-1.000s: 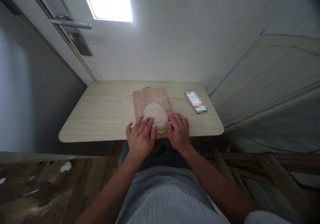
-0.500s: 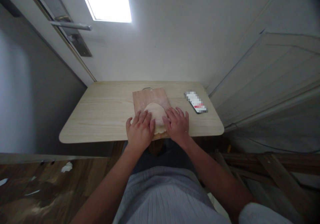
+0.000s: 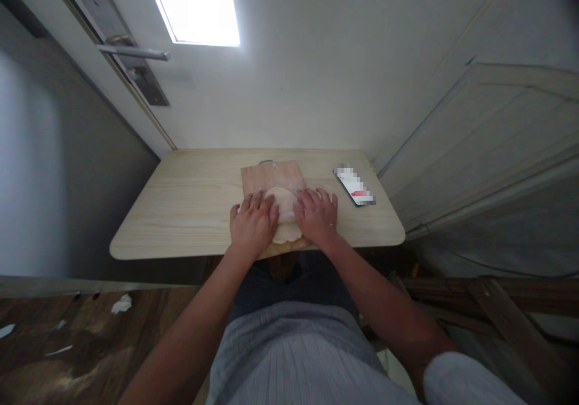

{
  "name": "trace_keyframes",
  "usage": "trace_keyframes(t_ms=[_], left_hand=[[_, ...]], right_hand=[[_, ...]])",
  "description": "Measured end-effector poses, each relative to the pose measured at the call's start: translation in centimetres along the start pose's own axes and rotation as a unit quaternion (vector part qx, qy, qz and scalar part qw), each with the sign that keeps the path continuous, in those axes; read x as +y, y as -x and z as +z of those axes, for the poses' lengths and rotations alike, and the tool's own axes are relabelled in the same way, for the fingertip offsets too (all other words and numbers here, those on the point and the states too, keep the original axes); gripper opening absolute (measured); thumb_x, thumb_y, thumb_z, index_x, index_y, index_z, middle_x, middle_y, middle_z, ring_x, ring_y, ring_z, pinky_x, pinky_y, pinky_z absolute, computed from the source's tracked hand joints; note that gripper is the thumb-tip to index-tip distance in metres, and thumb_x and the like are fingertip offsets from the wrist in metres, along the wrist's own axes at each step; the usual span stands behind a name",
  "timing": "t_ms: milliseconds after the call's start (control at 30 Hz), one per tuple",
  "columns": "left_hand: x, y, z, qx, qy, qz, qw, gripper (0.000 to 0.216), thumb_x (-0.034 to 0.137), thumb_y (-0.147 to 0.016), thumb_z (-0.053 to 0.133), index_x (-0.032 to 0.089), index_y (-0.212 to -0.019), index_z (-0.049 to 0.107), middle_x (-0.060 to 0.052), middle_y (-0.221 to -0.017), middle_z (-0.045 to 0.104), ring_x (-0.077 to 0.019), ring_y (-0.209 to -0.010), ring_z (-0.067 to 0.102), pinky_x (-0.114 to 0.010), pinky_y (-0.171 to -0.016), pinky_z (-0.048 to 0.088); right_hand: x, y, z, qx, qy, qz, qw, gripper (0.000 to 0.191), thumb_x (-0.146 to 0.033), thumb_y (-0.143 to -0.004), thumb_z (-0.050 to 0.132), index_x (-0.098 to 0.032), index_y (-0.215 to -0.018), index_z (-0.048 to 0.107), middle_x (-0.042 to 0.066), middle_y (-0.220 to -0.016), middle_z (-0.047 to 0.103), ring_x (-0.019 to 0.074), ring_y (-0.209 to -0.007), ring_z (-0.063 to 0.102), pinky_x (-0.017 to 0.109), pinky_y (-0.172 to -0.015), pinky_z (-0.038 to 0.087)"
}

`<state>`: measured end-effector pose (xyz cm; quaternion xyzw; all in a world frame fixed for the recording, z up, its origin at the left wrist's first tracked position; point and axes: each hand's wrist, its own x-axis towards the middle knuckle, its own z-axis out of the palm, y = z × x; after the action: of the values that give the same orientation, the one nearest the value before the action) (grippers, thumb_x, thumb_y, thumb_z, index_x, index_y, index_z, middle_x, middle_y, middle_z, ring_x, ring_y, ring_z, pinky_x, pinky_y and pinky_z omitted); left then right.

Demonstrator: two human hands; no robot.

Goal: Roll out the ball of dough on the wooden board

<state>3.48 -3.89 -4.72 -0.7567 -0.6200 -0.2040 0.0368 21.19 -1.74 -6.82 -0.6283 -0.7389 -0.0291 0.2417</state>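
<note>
A round, flat sheet of pale dough (image 3: 287, 234) lies on a wooden cutting board (image 3: 271, 176). My left hand (image 3: 254, 221) rests over the dough's left side, palm down, fingers pointing away from me and slightly apart. Over the right side lies my right hand (image 3: 316, 213), also palm down with its fingers spread. Both thumbs point inward across the dough. A paler band crosses the dough between the hands; whether it is a rolling pin or a fold, I cannot tell. My palms hide the dough's side edges.
The board lies on a light wooden table (image 3: 181, 212) with rounded front corners. To its right is a phone (image 3: 354, 185), its screen blurred out. A white door with a metal handle (image 3: 136, 52) stands behind the table. Scraps (image 3: 122, 304) litter the floor at left.
Both hands have slid slightly away from me over the dough, the right one also a little leftward. More of the dough's near edge shows. The view has shifted slightly.
</note>
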Motion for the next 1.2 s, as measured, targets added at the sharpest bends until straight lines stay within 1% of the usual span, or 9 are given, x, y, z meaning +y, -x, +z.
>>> trace_keyframes(t_ms=[133, 333, 500, 700, 867, 1033, 1200], left_hand=[[-0.2, -0.4, 0.2, -0.005, -0.012, 0.001, 1.0, 0.044, 0.044, -0.104, 0.035, 0.029, -0.133, 0.064, -0.01, -0.147, 0.06, -0.0332, -0.132, 0.053, -0.055, -0.102, 0.044], [-0.4, -0.8, 0.4, -0.007, -0.021, 0.003, 1.0, 0.044, 0.046, -0.104, 0.034, 0.029, -0.133, 0.062, -0.009, -0.145, 0.061, -0.0316, -0.13, 0.055, -0.05, -0.098, 0.046], [-0.6, -1.3, 0.5, -0.007, -0.015, -0.002, 1.0, 0.046, 0.045, -0.104, 0.035, 0.025, -0.138, 0.058, -0.011, -0.146, 0.06, -0.033, -0.129, 0.055, -0.05, -0.097, 0.047], [-0.6, -1.4, 0.4, -0.015, -0.026, -0.002, 1.0, 0.045, 0.046, -0.103, 0.035, 0.025, -0.136, 0.059, -0.012, -0.146, 0.059, -0.0326, -0.129, 0.056, -0.049, -0.097, 0.047], [-0.5, -1.1, 0.5, -0.004, -0.012, -0.007, 1.0, 0.045, 0.045, -0.103, 0.036, 0.025, -0.135, 0.06, -0.012, -0.146, 0.06, -0.0325, -0.13, 0.055, -0.049, -0.1, 0.045], [-0.4, -0.8, 0.4, 0.004, -0.019, 0.0, 1.0, 0.043, 0.045, -0.104, 0.035, 0.025, -0.131, 0.062, -0.011, -0.145, 0.061, -0.0321, -0.129, 0.056, -0.048, -0.098, 0.045], [-0.3, -0.7, 0.3, 0.008, -0.02, 0.002, 1.0, 0.043, 0.044, -0.104, 0.035, 0.024, -0.131, 0.063, -0.011, -0.143, 0.062, -0.0326, -0.127, 0.057, -0.049, -0.098, 0.045]], right_hand=[[0.1, -0.5, 0.2, -0.004, -0.004, -0.003, 1.0, 0.038, -0.038, -0.101, 0.046, -0.024, -0.13, 0.066, 0.009, -0.135, 0.067, 0.0346, -0.128, 0.049, 0.057, -0.111, 0.025], [0.3, -0.9, 0.5, -0.007, 0.002, -0.002, 1.0, 0.038, -0.036, -0.1, 0.047, -0.023, -0.131, 0.066, 0.008, -0.134, 0.068, 0.0338, -0.125, 0.051, 0.054, -0.109, 0.027], [0.3, -1.5, 0.7, -0.012, 0.0, -0.004, 1.0, 0.038, -0.037, -0.101, 0.047, -0.022, -0.129, 0.067, 0.009, -0.134, 0.068, 0.0332, -0.124, 0.052, 0.05, -0.105, 0.031], [0.4, -1.6, 0.9, -0.005, 0.0, -0.005, 1.0, 0.038, -0.036, -0.101, 0.045, -0.022, -0.128, 0.068, 0.009, -0.134, 0.068, 0.0319, -0.121, 0.054, 0.049, -0.106, 0.032], [0.4, -1.2, 0.8, 0.01, -0.009, -0.011, 1.0, 0.038, -0.035, -0.101, 0.046, -0.021, -0.128, 0.069, 0.01, -0.132, 0.069, 0.0315, -0.12, 0.054, 0.048, -0.106, 0.032], [0.4, -0.9, 0.5, 0.003, -0.011, -0.013, 1.0, 0.037, -0.034, -0.101, 0.046, -0.021, -0.127, 0.068, 0.009, -0.133, 0.068, 0.0304, -0.121, 0.053, 0.047, -0.107, 0.031], [0.4, -0.9, 0.4, -0.003, -0.008, -0.019, 1.0, 0.036, -0.034, -0.101, 0.046, -0.02, -0.126, 0.068, 0.009, -0.132, 0.069, 0.029, -0.119, 0.055, 0.045, -0.106, 0.032]])
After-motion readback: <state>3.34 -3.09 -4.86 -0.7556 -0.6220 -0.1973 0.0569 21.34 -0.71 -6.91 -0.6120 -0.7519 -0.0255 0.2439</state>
